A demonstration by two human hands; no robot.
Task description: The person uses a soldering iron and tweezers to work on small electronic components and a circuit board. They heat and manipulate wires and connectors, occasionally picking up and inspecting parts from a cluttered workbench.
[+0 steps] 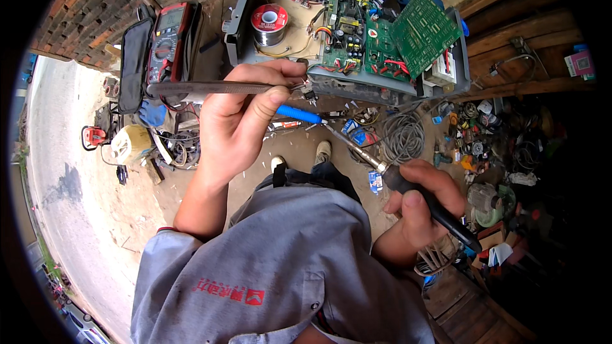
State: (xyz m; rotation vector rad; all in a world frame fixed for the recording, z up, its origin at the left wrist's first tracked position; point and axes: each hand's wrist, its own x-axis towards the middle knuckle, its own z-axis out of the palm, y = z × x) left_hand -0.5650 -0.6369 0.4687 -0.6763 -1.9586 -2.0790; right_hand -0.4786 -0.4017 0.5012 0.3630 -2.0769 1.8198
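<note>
Between the fingers of my left hand (239, 111) are long dark tweezers (210, 87), held level. A small dark electronic part with thin leads (310, 93) is at their tip. My right hand (427, 200) grips the black handle of a soldering iron (360, 151), its metal shaft slanting up and left. The iron's tip comes close to the end of a blue pen-like rod (299, 114); whether they touch, I cannot tell. The rod's other end is hidden behind my left hand. Beyond my hands sits an opened device casing (382, 81) with green circuit boards (426, 33).
A solder spool (269, 24) stands in the casing's left part. Left of it lies a red-and-black multimeter (169, 44) by its dark pouch. Coiled cable (405, 137) and scattered parts cover the ground at right. A yellowish jug (132, 143) stands left; a brick wall (134, 0) rises behind.
</note>
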